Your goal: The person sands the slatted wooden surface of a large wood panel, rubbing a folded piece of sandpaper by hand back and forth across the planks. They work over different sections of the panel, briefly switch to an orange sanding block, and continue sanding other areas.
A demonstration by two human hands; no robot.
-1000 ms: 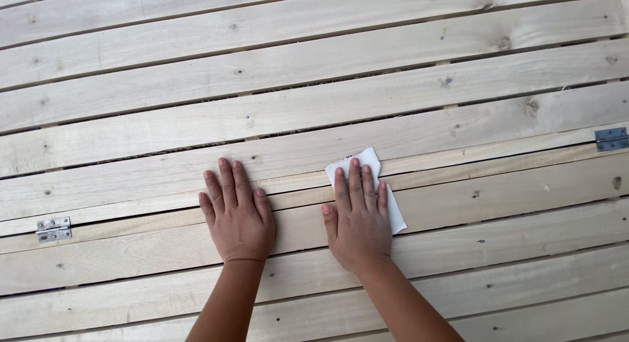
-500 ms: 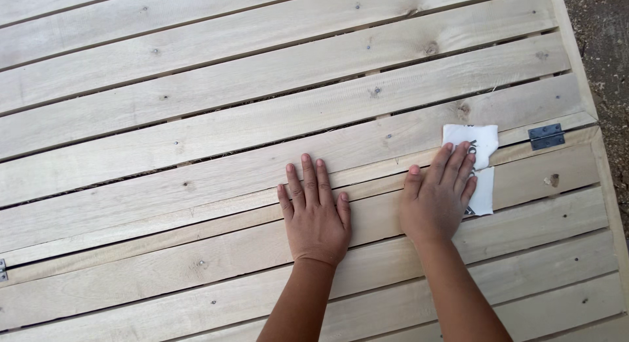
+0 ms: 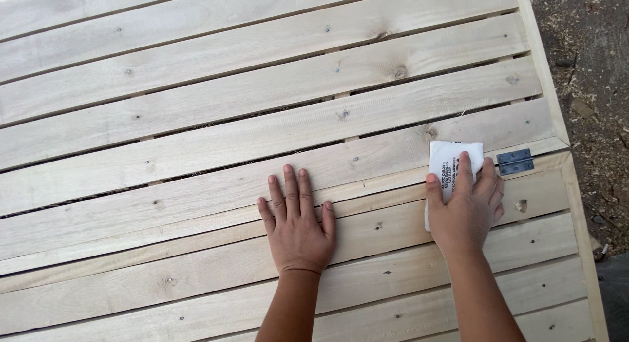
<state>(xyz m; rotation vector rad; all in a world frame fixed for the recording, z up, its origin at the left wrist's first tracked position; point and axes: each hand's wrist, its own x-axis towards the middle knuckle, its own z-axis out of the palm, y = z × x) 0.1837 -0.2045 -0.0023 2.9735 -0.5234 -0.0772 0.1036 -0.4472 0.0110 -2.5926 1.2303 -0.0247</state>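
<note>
- The left hand (image 3: 296, 224) lies flat, palm down, on the pale slatted wooden panel (image 3: 196, 99), fingers straight and close together, holding nothing.
- The right hand (image 3: 464, 208) presses flat on a white folded sheet (image 3: 451, 155), likely sandpaper seen from its printed back, though the grit side is hidden; the fingers spread over it rather than curl round it.
- The sheet lies on the narrow strip between 2 boards, near the panel's right edge.
- A small grey metal hinge (image 3: 514, 162) sits just beside the sheet, to its right.
- Beyond the panel's edge, bare ground (image 3: 593, 86) shows sawdust and small stones.
</note>
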